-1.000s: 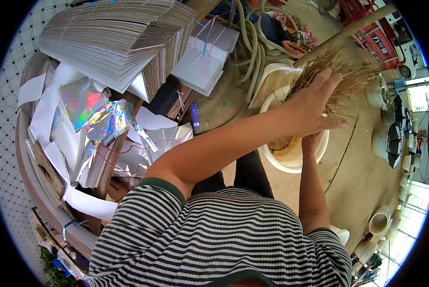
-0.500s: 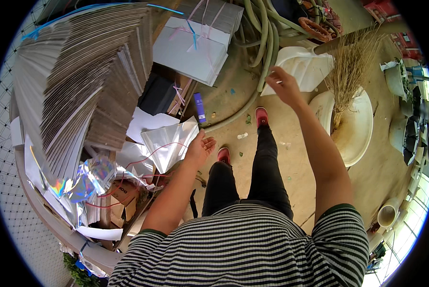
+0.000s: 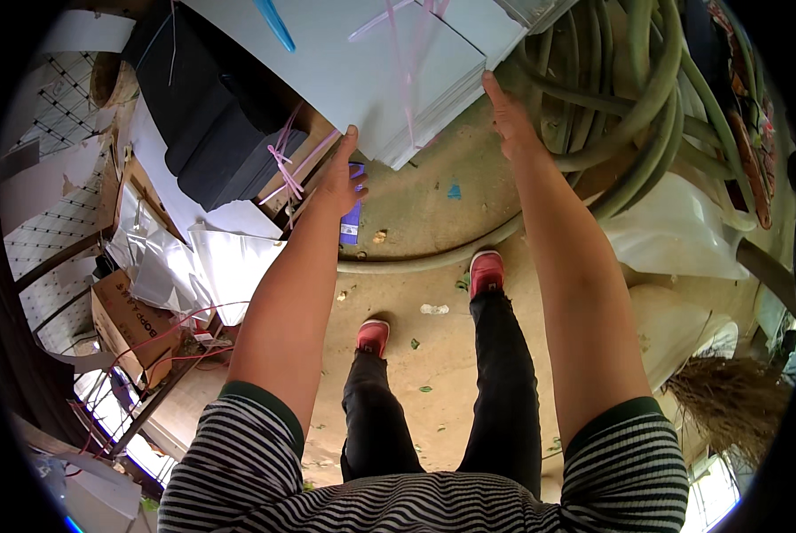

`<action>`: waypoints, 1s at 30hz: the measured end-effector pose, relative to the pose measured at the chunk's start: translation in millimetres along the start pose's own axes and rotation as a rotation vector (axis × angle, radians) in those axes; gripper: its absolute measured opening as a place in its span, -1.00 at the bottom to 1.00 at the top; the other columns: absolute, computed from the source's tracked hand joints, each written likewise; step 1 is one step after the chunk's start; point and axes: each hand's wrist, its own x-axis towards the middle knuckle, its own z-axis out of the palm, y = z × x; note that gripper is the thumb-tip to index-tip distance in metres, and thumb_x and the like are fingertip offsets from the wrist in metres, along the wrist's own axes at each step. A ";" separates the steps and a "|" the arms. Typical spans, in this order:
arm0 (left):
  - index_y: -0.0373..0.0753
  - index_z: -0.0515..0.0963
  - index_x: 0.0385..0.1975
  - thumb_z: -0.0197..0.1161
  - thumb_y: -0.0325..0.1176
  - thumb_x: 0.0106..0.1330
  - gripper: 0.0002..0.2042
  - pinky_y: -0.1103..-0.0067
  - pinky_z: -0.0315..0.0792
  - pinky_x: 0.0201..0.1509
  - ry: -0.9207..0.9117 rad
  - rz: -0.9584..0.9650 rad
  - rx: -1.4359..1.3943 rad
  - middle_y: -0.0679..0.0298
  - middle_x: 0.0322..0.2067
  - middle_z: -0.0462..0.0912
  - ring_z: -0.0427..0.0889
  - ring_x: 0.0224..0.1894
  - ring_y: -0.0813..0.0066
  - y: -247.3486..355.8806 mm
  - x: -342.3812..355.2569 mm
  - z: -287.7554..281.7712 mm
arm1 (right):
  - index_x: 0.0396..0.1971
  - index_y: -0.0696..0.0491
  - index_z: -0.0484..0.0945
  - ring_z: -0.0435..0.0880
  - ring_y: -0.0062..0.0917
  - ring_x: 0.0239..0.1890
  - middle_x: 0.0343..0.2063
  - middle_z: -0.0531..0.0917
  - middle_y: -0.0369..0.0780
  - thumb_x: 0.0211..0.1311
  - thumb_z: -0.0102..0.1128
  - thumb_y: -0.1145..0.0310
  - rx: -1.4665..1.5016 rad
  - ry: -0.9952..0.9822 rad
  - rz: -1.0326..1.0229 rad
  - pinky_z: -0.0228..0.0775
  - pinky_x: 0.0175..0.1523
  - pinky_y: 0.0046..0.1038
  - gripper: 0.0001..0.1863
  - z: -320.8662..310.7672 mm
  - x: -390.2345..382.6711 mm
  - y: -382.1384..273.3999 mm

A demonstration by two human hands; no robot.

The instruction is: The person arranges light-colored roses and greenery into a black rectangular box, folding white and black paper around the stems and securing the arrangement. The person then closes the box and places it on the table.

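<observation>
A stack of flat white sheets (image 3: 376, 75), with pink string across it, juts out at the top over the floor. Against its near left edge comes the thumb of my left hand (image 3: 334, 182), whose fingers are apart and hold nothing. My right hand (image 3: 510, 120) reaches to the stack's right corner, thumb up at the edge, its fingers partly hidden. Whether either hand presses on the stack I cannot tell. Left of it lies a black block-shaped bundle (image 3: 225, 147), with a knot of pink string (image 3: 281, 164) beside it. Below my left hand, a purple box (image 3: 351, 222) rests on the floor.
Thick green hose (image 3: 655, 98) coils at the right, one length curving across the floor. A cardboard box (image 3: 131, 324) and clear plastic sheeting (image 3: 229, 266) stand at left. A twig broom (image 3: 731, 400) and a white plastic piece (image 3: 682, 226) are at right.
Both hands have moved forward to the white stack, the left away from the plastic sheeting. The view has shifted; the large fanned stack of sheets is out of sight and the white stack appears closer.
</observation>
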 end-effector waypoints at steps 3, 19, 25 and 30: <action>0.08 -0.14 0.39 0.18 0.48 -0.15 0.11 -0.01 -0.24 0.34 -0.085 0.061 -0.107 0.12 0.36 -0.02 -0.14 0.39 0.00 -7.0 43.6 -3.7 | 0.34 0.07 0.02 0.07 -0.33 0.31 0.30 0.14 -0.18 -0.33 0.20 -0.53 0.178 -0.148 0.053 -0.08 0.26 -0.34 0.30 23.3 22.6 3.0; -0.04 0.31 0.17 0.25 0.29 -0.07 -0.20 0.19 0.28 0.18 -0.114 0.315 -0.519 0.29 0.10 0.41 0.36 0.16 0.24 -44.4 23.7 -29.7 | 0.00 -0.05 0.43 0.44 -0.65 -0.02 -0.06 0.53 -0.42 0.00 0.26 -0.24 0.675 -0.125 0.098 0.29 -0.06 -0.51 -0.31 62.6 -14.1 55.4; -0.15 0.26 0.19 0.34 0.14 -0.03 -0.20 0.33 0.30 0.23 -0.070 0.227 -0.489 0.23 0.10 0.40 0.36 0.17 0.28 -128.5 -36.7 -52.9 | 0.08 -0.23 0.37 0.36 -0.67 0.08 0.03 0.44 -0.50 0.03 0.23 -0.24 0.656 -0.148 0.174 0.20 0.10 -0.37 -0.35 24.3 -102.2 136.0; -0.16 0.16 0.25 0.38 -0.05 0.04 -0.21 0.42 0.27 0.24 -0.234 0.079 -0.446 0.23 0.13 0.34 0.33 0.19 0.33 -254.3 -69.9 -57.7 | 0.21 -0.12 0.25 0.35 -0.50 0.20 0.15 0.40 -0.37 0.34 -0.05 -0.04 0.599 -0.484 0.253 0.23 0.22 -0.26 -0.47 -69.5 -159.6 215.2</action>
